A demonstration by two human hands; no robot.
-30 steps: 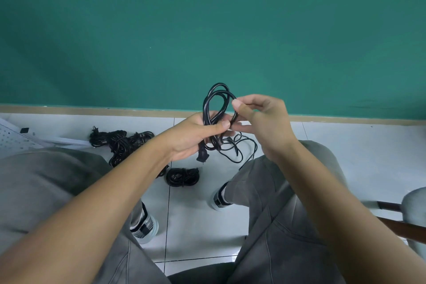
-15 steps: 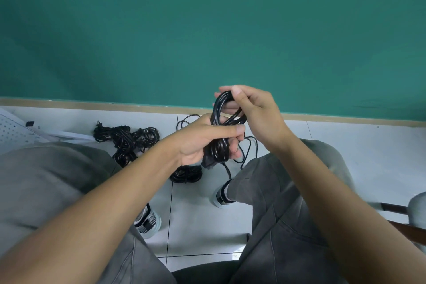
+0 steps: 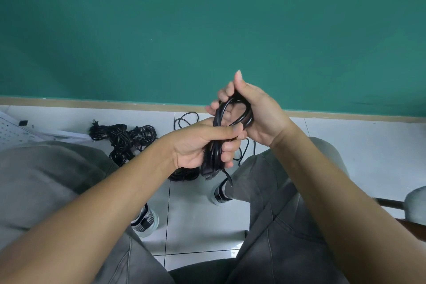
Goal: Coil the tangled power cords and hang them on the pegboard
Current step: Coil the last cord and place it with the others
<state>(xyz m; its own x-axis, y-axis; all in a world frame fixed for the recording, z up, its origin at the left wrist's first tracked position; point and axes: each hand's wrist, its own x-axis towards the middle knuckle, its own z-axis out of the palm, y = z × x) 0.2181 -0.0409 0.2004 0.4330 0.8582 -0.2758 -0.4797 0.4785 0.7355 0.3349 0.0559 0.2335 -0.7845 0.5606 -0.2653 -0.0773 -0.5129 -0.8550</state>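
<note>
A black power cord (image 3: 215,152) is bunched into loops between both hands above my knees. My left hand (image 3: 199,143) grips the lower part of the bundle, with the plug end sticking out below the fist. My right hand (image 3: 255,110) curls round the top loop, thumb raised. Loose cord trails down to the floor behind the hands. A tangled heap of black cords (image 3: 124,138) lies on the floor at the left, and one coiled cord (image 3: 184,174) lies just beneath my left wrist. The white pegboard (image 3: 13,131) lies flat at the far left edge.
I sit facing a green wall (image 3: 207,30) with a tan baseboard, over white floor tiles (image 3: 200,214). My grey-trousered legs and striped shoes (image 3: 145,221) frame the floor. A chair's wooden arm and grey cushion (image 3: 415,205) show at the right edge.
The cord's loops have been gathered tighter into my left fist. My right hand has turned and wrapped round the top loop, thumb now pointing up. Both hands shifted slightly right.
</note>
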